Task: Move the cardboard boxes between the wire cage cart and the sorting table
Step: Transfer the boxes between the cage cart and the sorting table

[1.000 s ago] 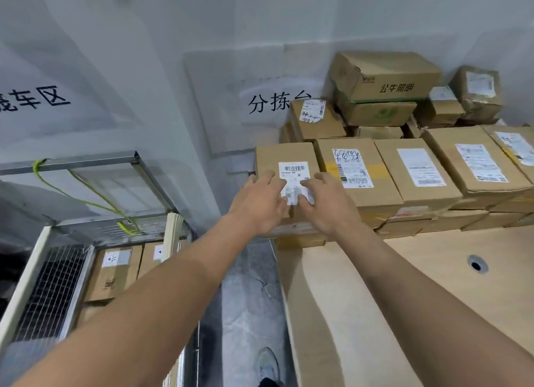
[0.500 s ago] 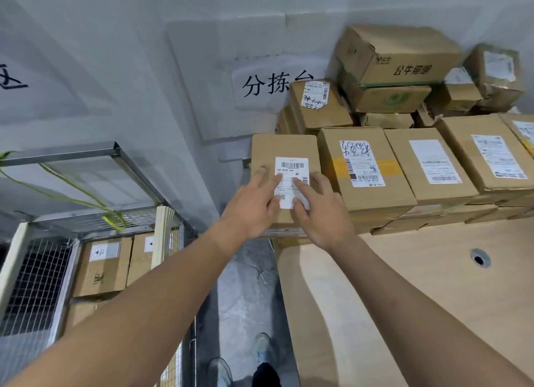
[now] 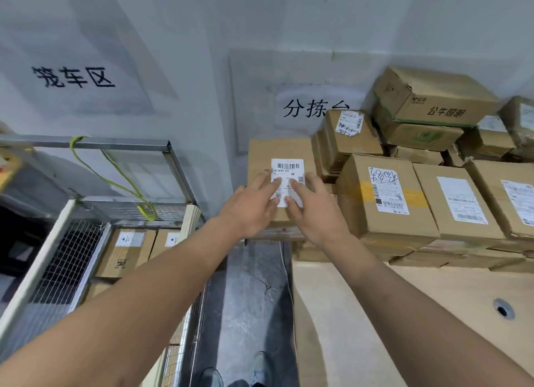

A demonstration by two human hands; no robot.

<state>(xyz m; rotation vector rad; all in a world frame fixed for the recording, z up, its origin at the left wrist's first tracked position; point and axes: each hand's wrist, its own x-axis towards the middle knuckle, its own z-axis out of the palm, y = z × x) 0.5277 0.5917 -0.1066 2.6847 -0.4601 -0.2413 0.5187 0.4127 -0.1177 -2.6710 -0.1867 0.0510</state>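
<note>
A brown cardboard box (image 3: 277, 151) with a white barcode label lies at the left end of the box row on the sorting table (image 3: 375, 314). It overhangs the table's left edge, above the floor gap. My left hand (image 3: 254, 204) and my right hand (image 3: 312, 204) both rest flat on its top, straight fingers lying over the label. Neither hand curls round the box. The wire cage cart (image 3: 72, 250) stands at the left, with several cardboard boxes (image 3: 127, 250) inside it.
More labelled boxes (image 3: 387, 196) fill the back of the table, stacked higher toward the wall (image 3: 433, 100). A narrow strip of grey floor (image 3: 248, 300) separates cart and table. A green cord (image 3: 115, 178) hangs on the cart's frame. My shoes show at the bottom.
The view has swung left and the box has slid left, away from its neighbour, past the table's edge. Both hands stay flat on its label.
</note>
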